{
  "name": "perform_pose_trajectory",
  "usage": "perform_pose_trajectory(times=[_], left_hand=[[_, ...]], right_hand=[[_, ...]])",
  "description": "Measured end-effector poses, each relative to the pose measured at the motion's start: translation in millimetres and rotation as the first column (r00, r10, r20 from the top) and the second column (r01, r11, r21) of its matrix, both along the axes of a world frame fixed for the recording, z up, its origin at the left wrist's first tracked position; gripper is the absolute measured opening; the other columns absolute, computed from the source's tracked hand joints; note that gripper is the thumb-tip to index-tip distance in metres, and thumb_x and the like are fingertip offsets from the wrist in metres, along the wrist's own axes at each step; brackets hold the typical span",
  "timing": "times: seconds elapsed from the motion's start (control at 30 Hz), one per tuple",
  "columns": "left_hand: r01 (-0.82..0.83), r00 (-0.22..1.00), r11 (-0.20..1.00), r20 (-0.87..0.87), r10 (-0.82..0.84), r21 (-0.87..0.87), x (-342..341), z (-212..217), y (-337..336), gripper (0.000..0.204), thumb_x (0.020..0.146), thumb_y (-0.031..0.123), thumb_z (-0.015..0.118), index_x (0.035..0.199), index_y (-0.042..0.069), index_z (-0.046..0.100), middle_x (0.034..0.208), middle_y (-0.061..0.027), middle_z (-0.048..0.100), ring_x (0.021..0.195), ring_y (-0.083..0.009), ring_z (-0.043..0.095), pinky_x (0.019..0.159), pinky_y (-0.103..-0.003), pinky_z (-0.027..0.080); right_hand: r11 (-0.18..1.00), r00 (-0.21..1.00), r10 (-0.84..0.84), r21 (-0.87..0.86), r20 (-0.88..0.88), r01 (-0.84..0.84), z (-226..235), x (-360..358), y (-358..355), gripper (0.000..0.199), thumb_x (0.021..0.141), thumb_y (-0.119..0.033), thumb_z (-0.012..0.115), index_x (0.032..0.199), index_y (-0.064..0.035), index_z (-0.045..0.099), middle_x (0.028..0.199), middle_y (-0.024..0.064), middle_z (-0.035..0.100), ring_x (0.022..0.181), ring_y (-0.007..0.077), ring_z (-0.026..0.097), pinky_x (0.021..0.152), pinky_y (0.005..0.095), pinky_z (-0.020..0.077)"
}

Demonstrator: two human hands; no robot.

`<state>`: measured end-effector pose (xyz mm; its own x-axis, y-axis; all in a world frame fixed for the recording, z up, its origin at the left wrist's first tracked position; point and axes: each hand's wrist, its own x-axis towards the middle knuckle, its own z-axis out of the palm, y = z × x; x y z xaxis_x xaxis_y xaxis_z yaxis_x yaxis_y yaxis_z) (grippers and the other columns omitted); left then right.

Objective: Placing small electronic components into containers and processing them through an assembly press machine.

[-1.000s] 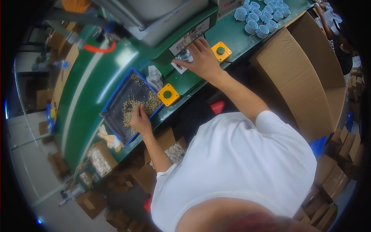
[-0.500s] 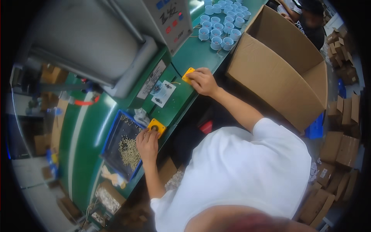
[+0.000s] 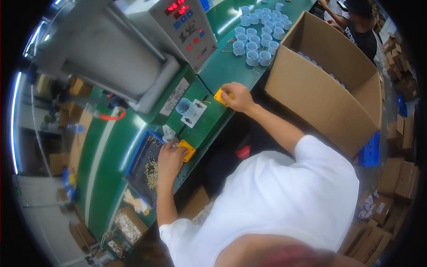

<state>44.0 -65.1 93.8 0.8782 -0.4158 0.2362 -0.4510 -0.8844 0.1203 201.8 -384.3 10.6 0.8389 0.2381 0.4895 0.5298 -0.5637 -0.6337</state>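
My left hand (image 3: pixel 172 156) rests on the near yellow button box (image 3: pixel 191 151), its fingers curled over the top so the button is hidden. At the far end of the green machine base, my right hand (image 3: pixel 239 96) is closed over the second yellow button box (image 3: pixel 218 98), the thumb lying across it. Between the two boxes, a pale metal plate with dark clamps (image 3: pixel 196 116) lies on the base. Beside the plate, at the foot of the grey press (image 3: pixel 129 66), a light-blue cup (image 3: pixel 183 107) with small parts inside stands upright.
Several light-blue cups (image 3: pixel 252 57) stand at the back of the green bench. An open cardboard box (image 3: pixel 311 95) is to the right, with more cups inside. A blue-rimmed tray (image 3: pixel 138 178) of small beige pieces lies by my left forearm. Another person (image 3: pixel 358 33) sits far right.
The view has shifted, showing the red display and more of the blue cup. My left hand has slid further over its box, covering the button. My right hand stays at its box.
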Motion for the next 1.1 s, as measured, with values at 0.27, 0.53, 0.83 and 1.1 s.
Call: perform_pose_trajectory(times=[0.27, 0.53, 0.83, 1.1], left_hand=[[-0.311, 0.950, 0.801, -0.167, 0.262, -0.511, 12, -39, -26, 0.011, 0.087, 0.012, 0.077, 0.094, 0.004, 0.078, 0.095, -0.0131, 0.075, 0.090, -0.0313, 0.071, 0.078, -0.037, 0.055], [-0.307, 0.952, 0.747, -0.181, 0.248, -0.590, 18, -48, -44, 0.013, 0.090, 0.011, 0.075, 0.100, 0.004, 0.078, 0.096, -0.0137, 0.075, 0.089, -0.0312, 0.072, 0.081, -0.036, 0.055], [-0.274, 0.958, 0.798, -0.081, 0.274, -0.537, 25, -37, -38, 0.012, 0.090, 0.011, 0.076, 0.099, 0.003, 0.077, 0.094, -0.0142, 0.075, 0.088, -0.0316, 0.072, 0.079, -0.037, 0.055], [-0.098, 0.959, 0.835, 0.172, 0.224, -0.542, 54, 3, -35, 0.014, 0.086, 0.010, 0.080, 0.098, 0.003, 0.077, 0.093, -0.0135, 0.073, 0.084, -0.0337, 0.068, 0.075, -0.040, 0.053]], right_hand=[[0.972, 0.994, -0.028, 0.235, 0.105, 0.002, -13, -21, -11, 0.028, 0.093, -0.014, 0.068, 0.119, -0.0019, 0.069, 0.118, 0.0168, 0.071, 0.109, 0.0333, 0.068, 0.097, 0.0394, 0.0522], [0.982, 0.999, -0.044, 0.182, -0.029, 0.049, -16, -20, -17, 0.032, 0.093, -0.014, 0.069, 0.123, -0.0013, 0.070, 0.115, 0.0183, 0.072, 0.106, 0.0336, 0.069, 0.095, 0.0391, 0.0538], [0.977, 0.999, -0.036, 0.209, -0.016, 0.038, -19, -21, -17, 0.028, 0.094, -0.014, 0.069, 0.119, -0.0011, 0.072, 0.114, 0.0189, 0.073, 0.106, 0.0332, 0.070, 0.093, 0.0396, 0.0548], [0.984, 0.999, 0.003, 0.177, -0.036, 0.003, -19, -15, -20, 0.022, 0.094, -0.013, 0.070, 0.112, 0.0000, 0.073, 0.115, 0.0175, 0.075, 0.112, 0.0330, 0.069, 0.096, 0.0390, 0.0544]])
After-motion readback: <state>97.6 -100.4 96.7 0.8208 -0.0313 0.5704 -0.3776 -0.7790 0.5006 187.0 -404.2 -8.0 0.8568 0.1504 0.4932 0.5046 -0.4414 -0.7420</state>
